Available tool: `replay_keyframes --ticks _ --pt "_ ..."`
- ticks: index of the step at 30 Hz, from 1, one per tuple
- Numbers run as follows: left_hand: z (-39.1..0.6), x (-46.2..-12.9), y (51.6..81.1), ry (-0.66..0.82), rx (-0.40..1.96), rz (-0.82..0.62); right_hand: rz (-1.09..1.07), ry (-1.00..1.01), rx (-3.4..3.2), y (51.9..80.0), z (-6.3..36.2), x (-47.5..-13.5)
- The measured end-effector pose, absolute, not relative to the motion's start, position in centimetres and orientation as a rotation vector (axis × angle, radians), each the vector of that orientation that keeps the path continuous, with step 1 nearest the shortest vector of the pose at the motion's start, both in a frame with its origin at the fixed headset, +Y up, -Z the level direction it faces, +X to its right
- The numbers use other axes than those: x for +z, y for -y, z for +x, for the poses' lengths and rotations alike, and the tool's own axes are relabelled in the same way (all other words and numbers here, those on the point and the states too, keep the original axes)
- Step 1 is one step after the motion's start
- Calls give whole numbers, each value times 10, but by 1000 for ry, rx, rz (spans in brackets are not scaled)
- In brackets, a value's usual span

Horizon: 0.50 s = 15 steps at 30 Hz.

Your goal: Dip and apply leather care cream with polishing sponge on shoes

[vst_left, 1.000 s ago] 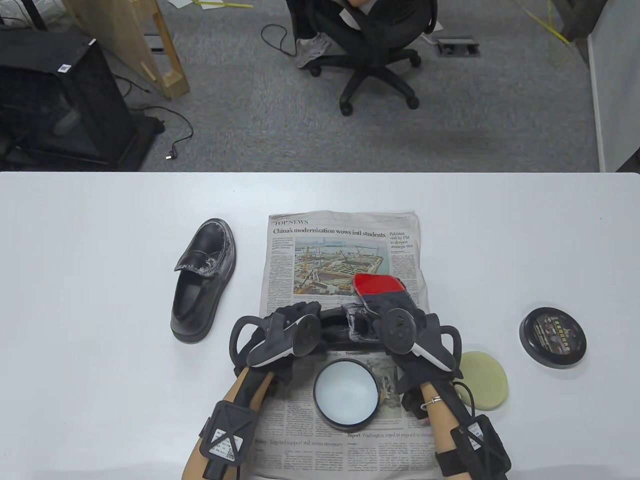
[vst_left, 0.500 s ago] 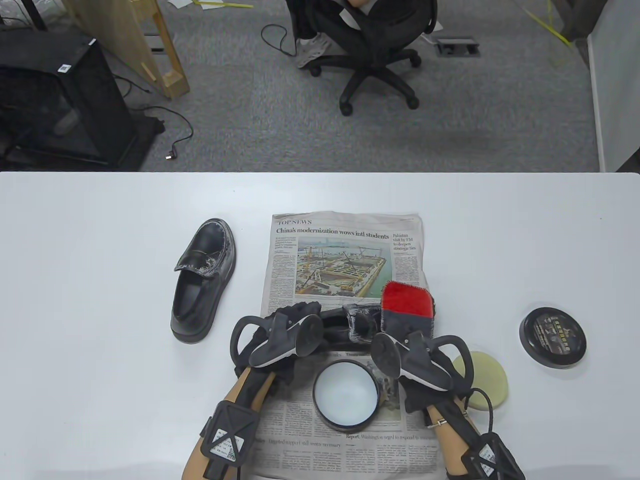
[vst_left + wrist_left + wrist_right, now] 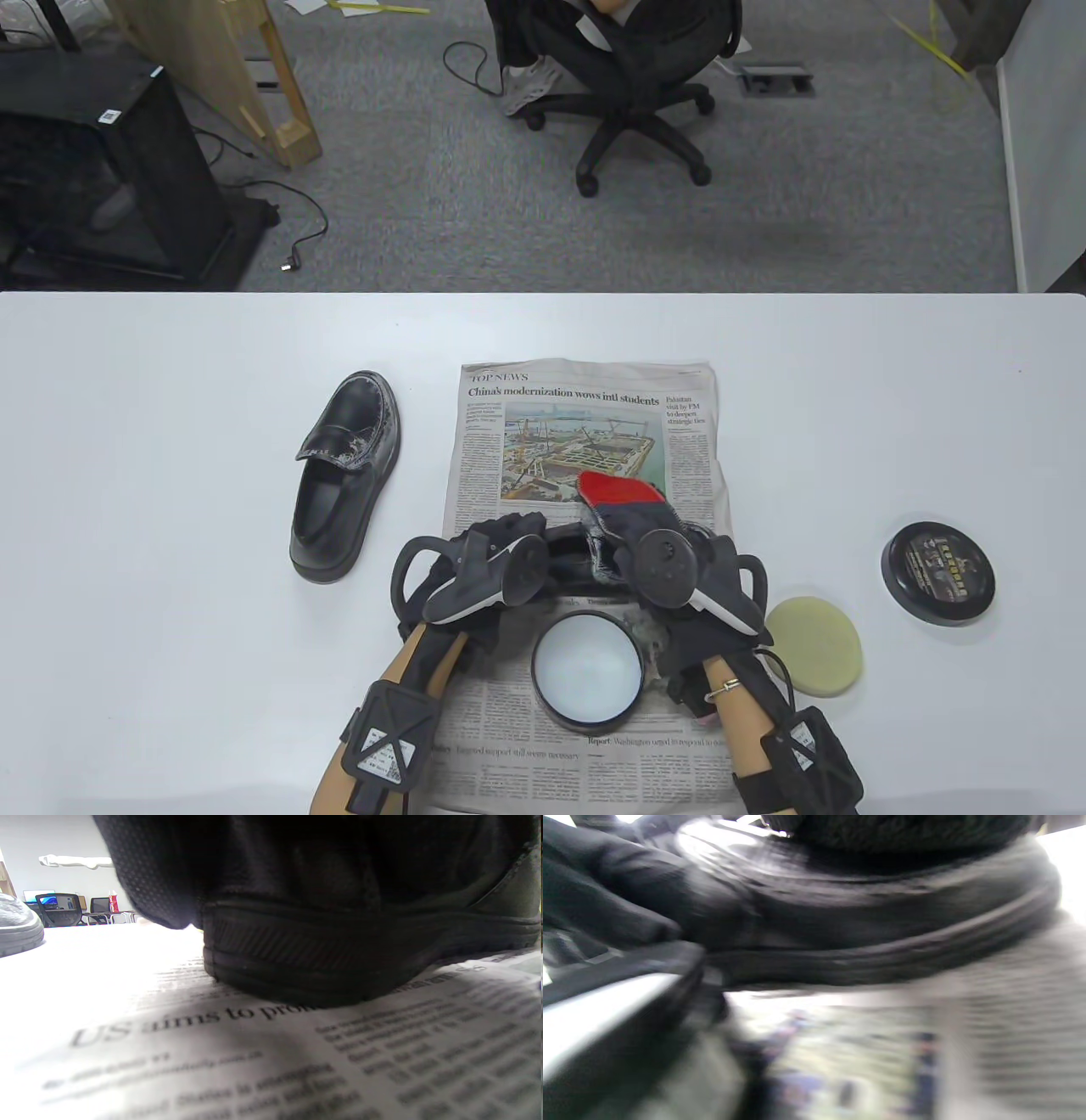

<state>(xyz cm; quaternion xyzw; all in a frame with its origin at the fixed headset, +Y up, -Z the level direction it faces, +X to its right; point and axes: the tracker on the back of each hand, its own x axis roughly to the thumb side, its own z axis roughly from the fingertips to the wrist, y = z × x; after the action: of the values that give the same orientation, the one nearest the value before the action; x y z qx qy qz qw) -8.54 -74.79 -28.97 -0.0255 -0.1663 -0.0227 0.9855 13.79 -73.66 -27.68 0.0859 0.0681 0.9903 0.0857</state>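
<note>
A white desk (image 3: 170,475) carries a spread newspaper (image 3: 585,407), where the work is under way; a second black shoe (image 3: 344,475) waits well apart to its left. On the paper's near half lies the shoe being treated (image 3: 567,562), steadied at the heel end by the left hand (image 3: 479,564), whose fingers appear wrapped on it. The right hand (image 3: 679,564) presses a red-backed cloth pad (image 3: 615,491) over the toe end, fingers seemingly closed on the pad. Just in front sits the open cream tin (image 3: 587,668), its lid (image 3: 936,573) far right on the desk. The round yellow sponge (image 3: 816,647) lies untouched beside the right wrist. The step looks like rubbing the toe; next, the right hand would need to swap to the sponge and dip it.
</note>
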Motion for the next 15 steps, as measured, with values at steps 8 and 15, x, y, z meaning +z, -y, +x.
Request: replay_keyframes --ticks 8,15 --pt "-84 -289 747 324 -63 -51 148 -170 3120 733 163 -270" --pt "-84 -290 747 317 -60 -51 331 -216 3128 714 144 -247"
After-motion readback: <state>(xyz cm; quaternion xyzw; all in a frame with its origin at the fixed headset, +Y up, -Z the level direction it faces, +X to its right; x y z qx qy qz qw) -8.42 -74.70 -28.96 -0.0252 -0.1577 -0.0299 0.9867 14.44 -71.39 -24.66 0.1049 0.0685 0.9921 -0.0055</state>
